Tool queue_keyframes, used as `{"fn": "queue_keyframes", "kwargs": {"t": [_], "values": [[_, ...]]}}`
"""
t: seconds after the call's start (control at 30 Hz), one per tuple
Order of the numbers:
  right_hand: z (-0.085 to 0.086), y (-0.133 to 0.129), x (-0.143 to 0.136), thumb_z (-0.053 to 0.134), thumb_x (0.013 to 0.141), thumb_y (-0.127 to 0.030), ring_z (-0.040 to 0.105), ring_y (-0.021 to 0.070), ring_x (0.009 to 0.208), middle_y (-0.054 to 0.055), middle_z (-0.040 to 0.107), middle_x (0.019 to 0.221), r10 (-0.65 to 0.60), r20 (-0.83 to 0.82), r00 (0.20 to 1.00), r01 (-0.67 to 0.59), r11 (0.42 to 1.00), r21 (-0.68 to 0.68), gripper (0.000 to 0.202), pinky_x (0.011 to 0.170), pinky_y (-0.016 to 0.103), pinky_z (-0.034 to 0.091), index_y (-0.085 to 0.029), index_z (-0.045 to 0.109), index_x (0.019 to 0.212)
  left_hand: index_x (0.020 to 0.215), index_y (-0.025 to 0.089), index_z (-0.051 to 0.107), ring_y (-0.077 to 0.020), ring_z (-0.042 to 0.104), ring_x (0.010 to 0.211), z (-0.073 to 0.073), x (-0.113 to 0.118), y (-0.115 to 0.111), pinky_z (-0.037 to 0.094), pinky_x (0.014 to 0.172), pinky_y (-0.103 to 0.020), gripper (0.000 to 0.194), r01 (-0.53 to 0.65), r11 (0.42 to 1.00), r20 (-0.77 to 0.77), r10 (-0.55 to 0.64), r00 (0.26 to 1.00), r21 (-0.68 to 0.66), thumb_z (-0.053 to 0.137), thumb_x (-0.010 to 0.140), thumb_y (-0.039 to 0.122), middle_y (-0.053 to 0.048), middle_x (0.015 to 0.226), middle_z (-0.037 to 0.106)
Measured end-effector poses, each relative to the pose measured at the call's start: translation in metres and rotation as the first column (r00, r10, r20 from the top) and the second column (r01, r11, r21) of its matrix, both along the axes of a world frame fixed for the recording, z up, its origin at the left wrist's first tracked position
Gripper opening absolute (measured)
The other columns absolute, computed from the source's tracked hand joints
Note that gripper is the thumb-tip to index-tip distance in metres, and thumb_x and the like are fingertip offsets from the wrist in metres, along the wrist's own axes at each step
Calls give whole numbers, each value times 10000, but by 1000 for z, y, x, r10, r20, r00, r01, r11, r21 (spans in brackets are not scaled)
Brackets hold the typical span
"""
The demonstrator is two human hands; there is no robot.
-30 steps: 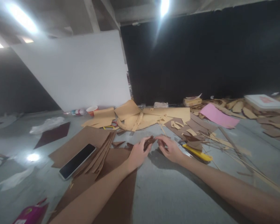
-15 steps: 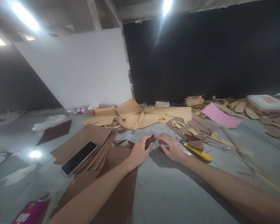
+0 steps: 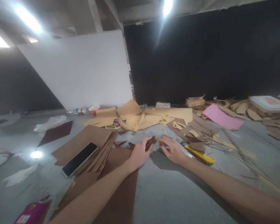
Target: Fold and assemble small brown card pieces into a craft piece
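Note:
Near the middle of the table, my left hand [image 3: 141, 154] is closed around a small folded piece of brown paper [image 3: 150, 142]. The fingertips of my right hand [image 3: 171, 148] meet that piece's right end; whether they pinch it or only touch it is too small to make out. Just left of my left hand lie little brown paper scraps [image 3: 119, 143]. Under my left forearm is a large brown sheet [image 3: 116, 193]. A yellow utility knife [image 3: 200, 154] rests to the right of my right hand, beside dark brown scraps [image 3: 196, 143].
A phone [image 3: 80, 159] lies on stacked brown sheets [image 3: 84, 137] at the left. Tan paper pieces [image 3: 168, 112], scissors [image 3: 112, 126] and a paper cup [image 3: 94, 109] are at the back. A pink sheet [image 3: 221, 116] and thin strips [image 3: 254, 169] lie right; a magenta item [image 3: 32, 213] sits front left.
The whole view has shifted very slightly. Both hands stay at the brown paper piece, with almost no visible change in their grip.

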State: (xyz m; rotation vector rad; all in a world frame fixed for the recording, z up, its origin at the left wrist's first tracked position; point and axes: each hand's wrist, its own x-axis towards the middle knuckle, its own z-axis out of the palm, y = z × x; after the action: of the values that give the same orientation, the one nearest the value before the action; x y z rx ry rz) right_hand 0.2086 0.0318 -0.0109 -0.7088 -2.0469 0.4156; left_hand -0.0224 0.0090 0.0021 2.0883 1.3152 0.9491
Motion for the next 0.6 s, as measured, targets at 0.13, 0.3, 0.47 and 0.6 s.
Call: {"fn": "queue_keyframes", "kwargs": {"t": [0.13,0.3,0.47,0.6], "values": [[-1,1,0,450,1022,-126,655,216,856,55,666,907,-5,2,1000,5,1000,-5,348,784,332,557,-249,686,1248,1434,231,583,-277,757,1183,-2,-1,2,597,1031,-420,411,9,1000,8,-9,1000,1,547,1095,463,-110,1308,768],[-1,1,1,449,1032,-136,652,210,857,51,665,901,-4,9,1000,4,1000,-13,331,806,334,551,-248,682,1238,1439,232,574,-281,757,1180,-5,-1,3,591,1038,-428,409,8,1000,4,-8,1000,18,547,1093,449,-112,1321,762],[-2,1,0,456,1025,-137,659,208,848,49,677,909,7,4,1000,-7,1000,-8,319,807,335,549,-241,671,1238,1443,231,566,-279,756,1186,-6,-1,3,594,1020,-416,401,3,1000,-17,-2,1000,26,543,1097,433,-113,1341,752],[-5,2,0,467,1024,-144,652,201,812,46,679,902,-9,4,1000,9,1000,-12,298,784,329,544,-230,660,1233,1434,228,570,-285,750,1202,-5,-1,3,596,1019,-417,388,4,999,-31,-3,1000,41,551,1091,409,-112,1340,752]]}}
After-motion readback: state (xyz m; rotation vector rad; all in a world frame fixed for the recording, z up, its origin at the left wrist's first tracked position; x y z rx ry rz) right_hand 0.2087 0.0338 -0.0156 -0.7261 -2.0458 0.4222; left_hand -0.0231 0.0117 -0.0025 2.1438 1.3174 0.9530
